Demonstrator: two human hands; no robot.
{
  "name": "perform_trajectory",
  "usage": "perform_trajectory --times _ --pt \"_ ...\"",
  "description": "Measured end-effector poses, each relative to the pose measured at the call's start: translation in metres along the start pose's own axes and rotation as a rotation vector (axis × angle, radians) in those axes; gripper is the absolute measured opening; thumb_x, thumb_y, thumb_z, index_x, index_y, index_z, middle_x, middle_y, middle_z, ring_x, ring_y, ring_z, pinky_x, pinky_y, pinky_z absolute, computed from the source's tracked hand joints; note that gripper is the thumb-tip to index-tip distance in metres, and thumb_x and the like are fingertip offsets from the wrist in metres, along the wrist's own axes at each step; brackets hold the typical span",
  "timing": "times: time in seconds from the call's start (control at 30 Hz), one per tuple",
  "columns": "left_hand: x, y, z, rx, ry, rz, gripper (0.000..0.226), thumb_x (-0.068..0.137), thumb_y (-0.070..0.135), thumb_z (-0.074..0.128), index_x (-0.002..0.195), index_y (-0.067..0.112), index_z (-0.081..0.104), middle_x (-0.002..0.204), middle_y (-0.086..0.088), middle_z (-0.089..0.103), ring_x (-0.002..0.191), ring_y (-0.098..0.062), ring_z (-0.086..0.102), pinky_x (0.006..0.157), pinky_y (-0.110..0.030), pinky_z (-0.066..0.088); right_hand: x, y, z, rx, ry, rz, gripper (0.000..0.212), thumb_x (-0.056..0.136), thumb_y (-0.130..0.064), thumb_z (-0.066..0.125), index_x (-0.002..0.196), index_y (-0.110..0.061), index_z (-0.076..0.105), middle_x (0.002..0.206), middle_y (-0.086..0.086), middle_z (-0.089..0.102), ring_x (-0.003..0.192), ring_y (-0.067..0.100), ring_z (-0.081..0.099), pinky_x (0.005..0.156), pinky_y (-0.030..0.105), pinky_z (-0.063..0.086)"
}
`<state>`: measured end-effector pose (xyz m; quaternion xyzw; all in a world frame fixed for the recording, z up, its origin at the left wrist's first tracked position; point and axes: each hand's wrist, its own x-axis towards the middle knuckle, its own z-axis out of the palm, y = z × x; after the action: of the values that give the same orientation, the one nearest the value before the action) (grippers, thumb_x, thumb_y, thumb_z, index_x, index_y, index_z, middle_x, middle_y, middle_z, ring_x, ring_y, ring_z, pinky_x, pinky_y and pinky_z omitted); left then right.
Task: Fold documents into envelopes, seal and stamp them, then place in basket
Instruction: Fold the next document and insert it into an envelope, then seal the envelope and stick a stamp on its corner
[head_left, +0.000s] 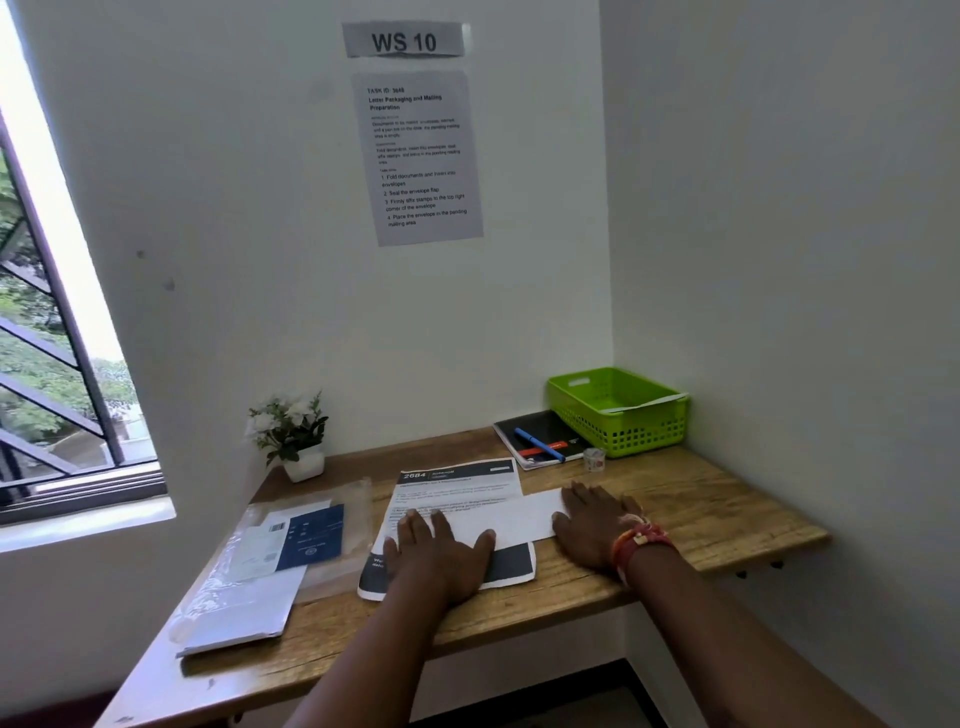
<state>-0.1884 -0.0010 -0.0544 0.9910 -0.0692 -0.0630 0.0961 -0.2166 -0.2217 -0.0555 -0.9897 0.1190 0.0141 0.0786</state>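
White walls close in a wooden desk (701, 514) on three sides, with a window (47, 338) to the left and a printed sheet (421, 156) taped under a "WS 10" sign (404, 40).

Both hands lie flat on the paper, fingers straight and slightly spread, gripping nothing. The left hand (439, 558) presses its palm on the lower part of the document (457, 486), fingertips on the left end of a white envelope (511, 517) that lies across the page. The right hand (597, 525) rests on the envelope's right end, its fingers reaching onto bare wood just past the envelope's edge; bands (641, 543) circle that wrist.

Beyond the right fingers sit a small roll (595, 460), a notebook (540, 439) with a blue pen (537, 444) on it, and a green basket (621, 410) in the back corner, with a white slip on its rim. Left of the left fingers lies a clear sleeve (291, 540) holding white and dark blue papers, near the desk's front edge. A potted plant (296, 436) stands at the back left.

Bare wood shows to the right of the right hand, out to the desk's right edge, and along the front edge by the forearms.
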Motion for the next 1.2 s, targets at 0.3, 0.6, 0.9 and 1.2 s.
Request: perform_trajectory --times 0.3,0.6,0.9,1.2 --pt "0.011 0.072 -0.009 0.199 0.157 0.263 0.064 0.091 0.033 0.062 0.147 0.014 0.040 0.151 -0.015 0.037 0.137 -0.035 0.037 0.110 -0.047 0.037 0.022 0.042 -0.020 0.223 0.167 -0.155 0.027 0.091 -0.042 0.061 0.116 -0.035 0.070 0.128 -0.009 0.062 0.120 0.015 0.053 0.097 0.036 0.046" --pt "0.074 0.126 -0.023 0.036 0.142 0.332 0.029 0.094 0.020 0.051 0.118 0.010 0.062 0.123 -0.011 0.063 0.111 -0.026 0.062 0.083 -0.034 0.051 0.073 0.067 -0.013 0.391 0.459 0.006 0.027 0.087 -0.018 0.067 0.112 -0.027 0.067 0.112 0.004 0.069 0.101 0.022 0.063 0.087 0.034 0.053" --pt "0.102 0.118 0.018 -0.654 0.397 0.476 0.016 0.095 0.015 0.050 0.093 0.021 0.065 0.093 0.000 0.068 0.086 -0.021 0.064 0.071 -0.033 0.047 0.103 0.068 -0.014 0.433 0.485 -0.090 0.016 0.090 -0.034 0.069 0.097 -0.021 0.077 0.093 -0.006 0.073 0.087 0.009 0.067 0.069 0.021 0.044" --pt "0.119 0.108 0.012 -0.832 0.363 0.616 0.045 0.097 0.027 0.066 0.140 0.019 0.058 0.127 0.005 0.067 0.114 -0.004 0.060 0.096 -0.021 0.044 0.081 0.062 -0.020 0.821 0.359 -0.343 0.007 0.088 -0.011 0.073 0.094 -0.014 0.075 0.074 -0.019 0.068 0.058 -0.009 0.054 0.061 0.010 0.039"
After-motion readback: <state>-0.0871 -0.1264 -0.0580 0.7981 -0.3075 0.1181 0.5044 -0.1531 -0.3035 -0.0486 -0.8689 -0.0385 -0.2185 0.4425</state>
